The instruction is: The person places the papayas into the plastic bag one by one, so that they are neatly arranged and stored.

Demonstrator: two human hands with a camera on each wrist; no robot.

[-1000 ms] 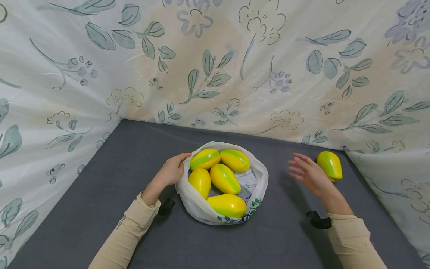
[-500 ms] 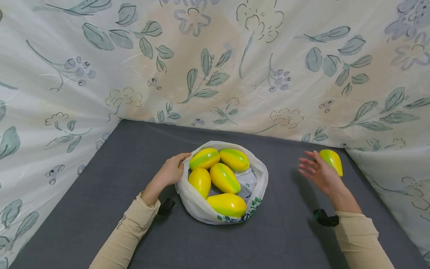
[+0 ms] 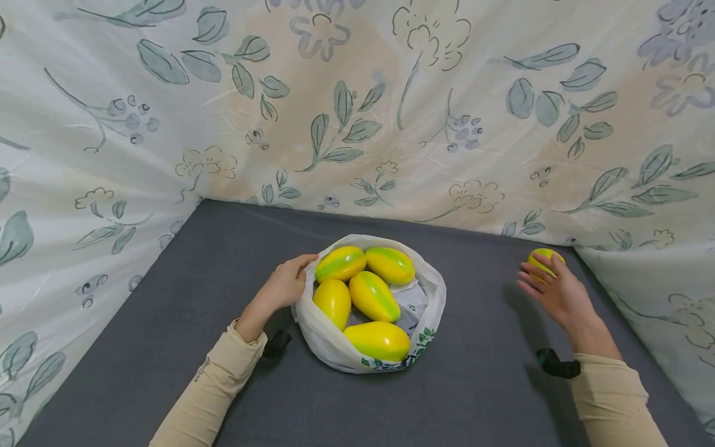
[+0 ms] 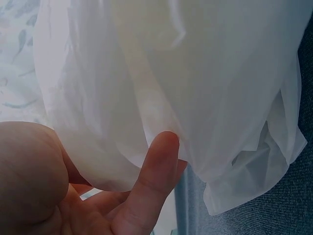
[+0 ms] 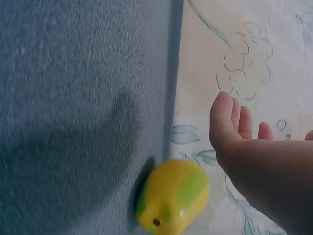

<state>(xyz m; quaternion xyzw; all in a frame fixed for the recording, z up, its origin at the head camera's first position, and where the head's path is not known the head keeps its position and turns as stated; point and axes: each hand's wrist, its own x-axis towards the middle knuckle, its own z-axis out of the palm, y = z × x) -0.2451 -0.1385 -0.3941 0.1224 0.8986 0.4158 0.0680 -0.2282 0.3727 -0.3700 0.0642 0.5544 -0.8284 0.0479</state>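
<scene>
A white plastic bag with a rolled-down rim stands open in the middle of the table. Inside it lie several glossy oblong fruits, yellow with green streaks, papaya-like. My left hand grips the bag's left rim; in the left wrist view its thumb lies on the thin plastic. Another such fruit lies at the table's far right, partly hidden behind my right hand. That hand holds nothing, its fingers extended leftward. In the right wrist view the fruit sits apart from the hand, its stem spot showing.
A dark grey cloth covers the table. Floral-patterned white curtains rise along the back and both sides. The loose fruit is close to the back right corner. Crumpled printed plastic shows inside the bag.
My right hand has moved rightward, passing in front of the loose fruit and covering more of its lower part. My left hand, the bag and its fruits have stayed in place.
</scene>
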